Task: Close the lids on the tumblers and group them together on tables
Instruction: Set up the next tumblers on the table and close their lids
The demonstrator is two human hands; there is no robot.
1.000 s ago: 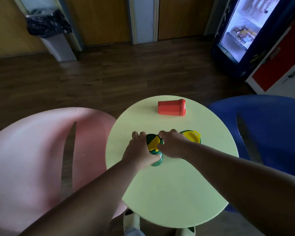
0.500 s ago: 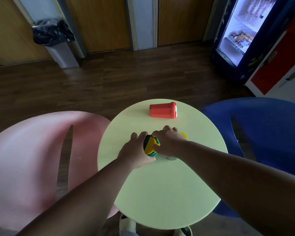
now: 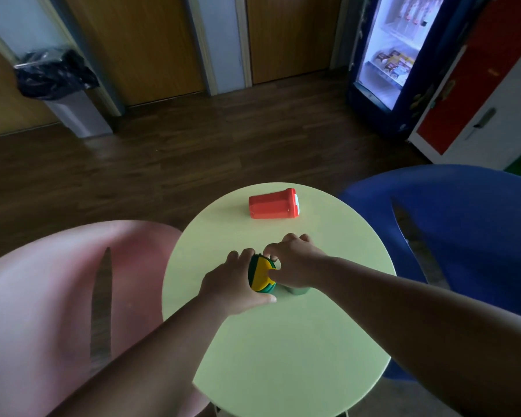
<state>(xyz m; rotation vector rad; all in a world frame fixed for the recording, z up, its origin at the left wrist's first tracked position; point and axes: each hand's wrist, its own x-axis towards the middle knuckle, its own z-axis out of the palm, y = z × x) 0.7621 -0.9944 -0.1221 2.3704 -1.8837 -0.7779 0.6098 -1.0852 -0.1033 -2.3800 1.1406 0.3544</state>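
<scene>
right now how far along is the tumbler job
Done: the red plastic tumbler has its lid on, though it lies on its side at the far edge of the round pale green table. In hand: the left hand grips the green tumbler with the yellow lid while the right hand works at that lid. Left: finishing this lid, then grouping the tumblers together.

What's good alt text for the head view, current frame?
Two bare hands work on a green tumbler with a yellow lid on a round pale green table: the left hand grips it, the right hand pinches the lid. A red tumbler lies on its side farther back.
</scene>
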